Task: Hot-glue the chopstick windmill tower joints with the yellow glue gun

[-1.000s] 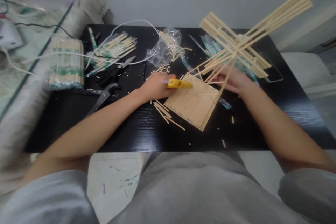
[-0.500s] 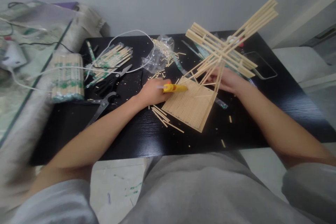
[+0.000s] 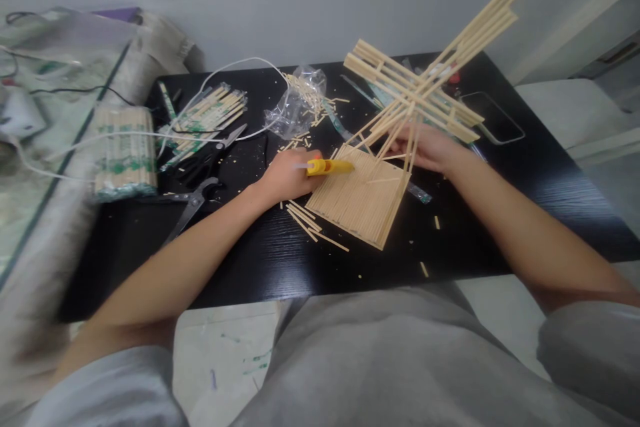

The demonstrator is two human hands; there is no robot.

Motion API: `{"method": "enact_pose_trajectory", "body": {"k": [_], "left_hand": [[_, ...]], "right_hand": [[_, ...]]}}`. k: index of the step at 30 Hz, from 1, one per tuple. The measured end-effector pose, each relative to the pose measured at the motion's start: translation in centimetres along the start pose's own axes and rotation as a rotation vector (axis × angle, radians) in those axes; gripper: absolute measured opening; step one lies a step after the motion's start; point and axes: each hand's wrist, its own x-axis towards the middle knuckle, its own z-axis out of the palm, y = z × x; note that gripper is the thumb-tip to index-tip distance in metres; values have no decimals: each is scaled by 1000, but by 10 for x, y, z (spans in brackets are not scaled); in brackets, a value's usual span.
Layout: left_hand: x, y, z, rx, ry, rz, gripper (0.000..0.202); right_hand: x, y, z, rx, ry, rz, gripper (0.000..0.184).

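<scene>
My left hand (image 3: 285, 175) is closed round a yellow glue gun (image 3: 325, 166), whose tip lies over the flat panel of wooden sticks (image 3: 361, 200) on the black table (image 3: 280, 260). My right hand (image 3: 427, 147) grips the base of a windmill-like frame of long sticks (image 3: 425, 77) that stands on the panel's far edge. Its blades rise up and to the right. A few loose sticks (image 3: 310, 220) lie just left of the panel.
Scissors (image 3: 213, 150) and pliers (image 3: 193, 203) lie left of my left hand. Wrapped chopstick bundles (image 3: 125, 150) and a smaller pack (image 3: 210, 110) sit further left, crossed by a white cable (image 3: 235, 67). A clear bag of stick pieces (image 3: 297, 103) and a phone (image 3: 493, 117) lie behind.
The view has shifted, so everything sits a little more to the left. Both hands keep their grips; the glue gun stays over the panel's near-left edge.
</scene>
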Motion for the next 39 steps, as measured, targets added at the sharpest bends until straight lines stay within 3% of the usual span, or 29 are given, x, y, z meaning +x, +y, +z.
{"method": "enact_pose_trajectory", "body": {"k": [3,7,26,39], "left_hand": [[0,0,0,-13,11,5,15],[0,-1,1,-25,28,21,17],[-1,-5,6,-21,35,16,15],[-1,-5,8,-13,55,27,15]], "right_hand": [[2,0,-2,-25,1,3,43],[5,1,-4,-46,-15,-9,30],[11,6,-11,-33,11,-45,25],[7,5,-11,33,-69,-2,31]]}}
